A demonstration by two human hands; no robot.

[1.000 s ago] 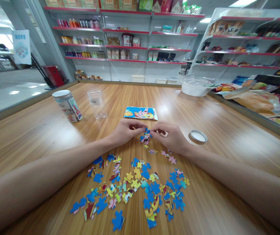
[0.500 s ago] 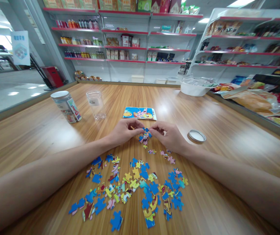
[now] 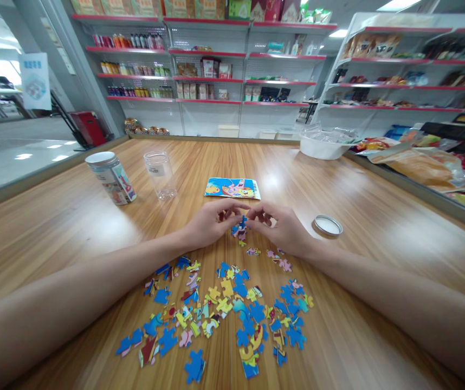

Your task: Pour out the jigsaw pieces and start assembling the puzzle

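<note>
A small blue puzzle piece (image 3: 243, 220) shows between my two hands, tilted up above a few joined pieces (image 3: 239, 232) with a pink figure on them. My left hand (image 3: 212, 223) is closed in a pinch at the piece's left side. From the right, the thumb and fingers of my right hand (image 3: 278, 223) close on the same piece. My fingers partly hide it. Just beyond my hands lies a picture card (image 3: 232, 188) with cartoon figures on blue. Loose puzzle pieces (image 3: 216, 303) are spread over the table in front of me, several of them plain blue.
At the left stand a lidded jar (image 3: 111, 179) and an open clear jar (image 3: 160, 176). A round metal lid (image 3: 327, 225) lies right of my right hand. A white basin (image 3: 324, 147) and packaged food (image 3: 423, 162) are at the far right, with stocked shelves (image 3: 208, 53) behind.
The blue piece has turned from lying flat to a more upright tilt between my fingers. My left hand has shifted slightly right, its fingers now nearly meeting those of my right hand.
</note>
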